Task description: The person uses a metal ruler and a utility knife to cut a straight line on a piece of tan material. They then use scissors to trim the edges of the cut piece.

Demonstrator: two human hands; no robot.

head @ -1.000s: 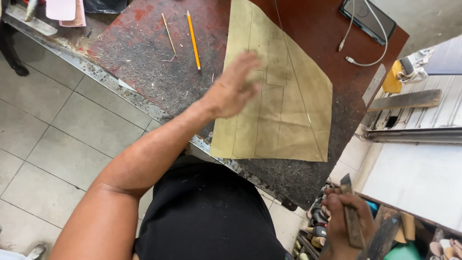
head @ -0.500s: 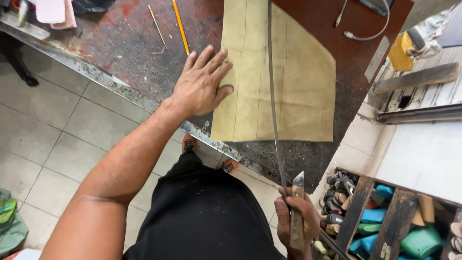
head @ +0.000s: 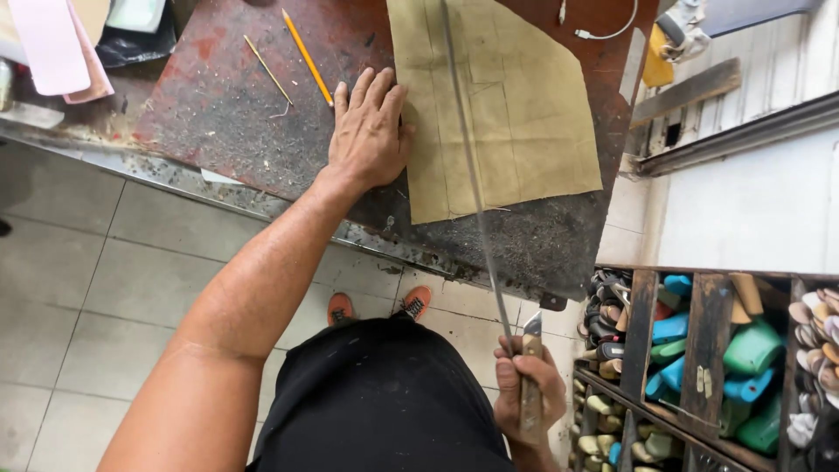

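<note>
A tan sheet of material (head: 516,114) with drawn lines lies on a worn dark red worktable (head: 227,105). My left hand (head: 367,131) rests flat, fingers spread, on the table at the sheet's left edge. My right hand (head: 527,393) is low by my hip, shut on the wooden handle of a long thin metal blade (head: 472,175). The blade reaches up from my hand and across the sheet's middle.
Two pencils (head: 306,57) lie on the table left of my left hand. A white cable (head: 603,31) and a yellow object (head: 660,57) sit at the far right. Wooden shelves (head: 708,350) with coloured shoe forms stand at lower right. Tiled floor is below.
My left hand slid a little further onto the sheet's left edge. The right hand with the long blade rose slightly, and the blade now lies further over the sheet.
</note>
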